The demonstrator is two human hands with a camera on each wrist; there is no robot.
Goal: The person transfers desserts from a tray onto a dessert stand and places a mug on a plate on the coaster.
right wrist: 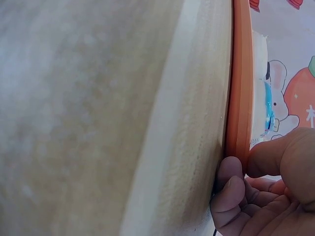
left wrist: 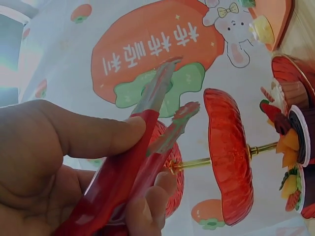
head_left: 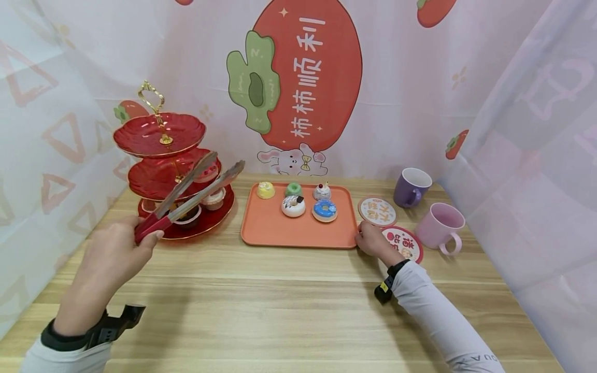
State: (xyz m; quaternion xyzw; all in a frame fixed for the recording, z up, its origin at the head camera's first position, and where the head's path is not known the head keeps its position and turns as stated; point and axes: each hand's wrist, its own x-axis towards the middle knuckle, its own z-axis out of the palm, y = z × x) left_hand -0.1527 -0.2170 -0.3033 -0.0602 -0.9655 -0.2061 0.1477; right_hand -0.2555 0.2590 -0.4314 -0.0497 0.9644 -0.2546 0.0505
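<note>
My left hand (head_left: 112, 254) grips red-handled metal tongs (left wrist: 118, 172), their tips apart with nothing between them. In the head view the tongs reach across the front of a red three-tier stand (head_left: 140, 137). Cupcakes (head_left: 214, 199) sit on its lower tiers. My right hand (head_left: 373, 241) pinches the near right corner of an orange tray (head_left: 275, 235) between thumb and fingers, clearest in the right wrist view. On the tray are a white doughnut (head_left: 289, 211), a blue doughnut (head_left: 318, 214), a yellow cake (head_left: 266, 190), a green ring cake (head_left: 293, 192) and a white cherry-topped cake (head_left: 322, 194).
Right of the tray lie an orange-rimmed coaster (head_left: 377, 211) and a red-rimmed coaster (head_left: 403, 243), partly behind the right wrist. A purple mug (head_left: 404, 191) and a pink mug (head_left: 435, 230) stand farther right. Printed cloth (head_left: 396, 103) hangs behind the wooden table (head_left: 261, 311).
</note>
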